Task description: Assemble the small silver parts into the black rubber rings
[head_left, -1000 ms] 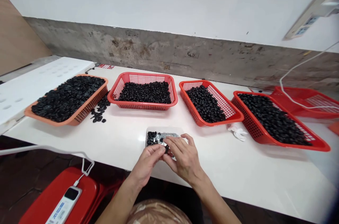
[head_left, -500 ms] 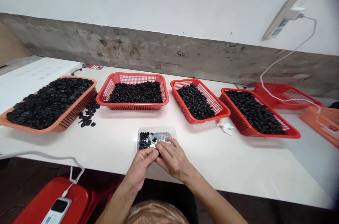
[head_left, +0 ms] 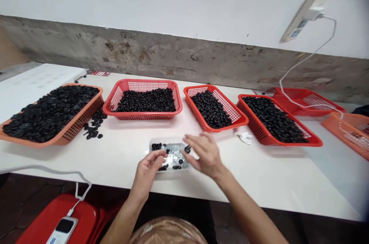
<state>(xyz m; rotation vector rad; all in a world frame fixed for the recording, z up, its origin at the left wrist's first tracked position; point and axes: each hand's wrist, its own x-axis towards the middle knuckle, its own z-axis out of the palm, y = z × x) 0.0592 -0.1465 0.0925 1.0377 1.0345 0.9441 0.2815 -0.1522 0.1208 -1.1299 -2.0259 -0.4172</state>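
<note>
A shallow translucent plastic box [head_left: 170, 140] lies in front of me, holding many small silvery metal pieces [head_left: 174, 155] and some black round pieces [head_left: 157, 146]. At its left front side is my left hand [head_left: 148, 169], thumb and fingers pinched together. Whether the small dark bit by those fingertips is in the pinch or in the box, I cannot tell. Over the box's right end, my right hand [head_left: 205, 155] has its fingers spread and slightly blurred. A small black ring-shaped piece [head_left: 187, 149] shows between its thumb and fingers, seemingly loose.
Behind the box stand a pink-red basket [head_left: 142, 114], two red baskets [head_left: 215, 128] [head_left: 284, 144] and an orange basket [head_left: 82, 115], all filled with black pieces. Loose black pieces [head_left: 93, 126] lie beside the orange one. Crumpled white tissue [head_left: 244, 136] sits right; a white cable [head_left: 302, 63] hangs down.
My hands, close together over the front of the box before, have moved apart. The right hand has gone up and right and its fingers have spread; more of the box's contents shows.
</note>
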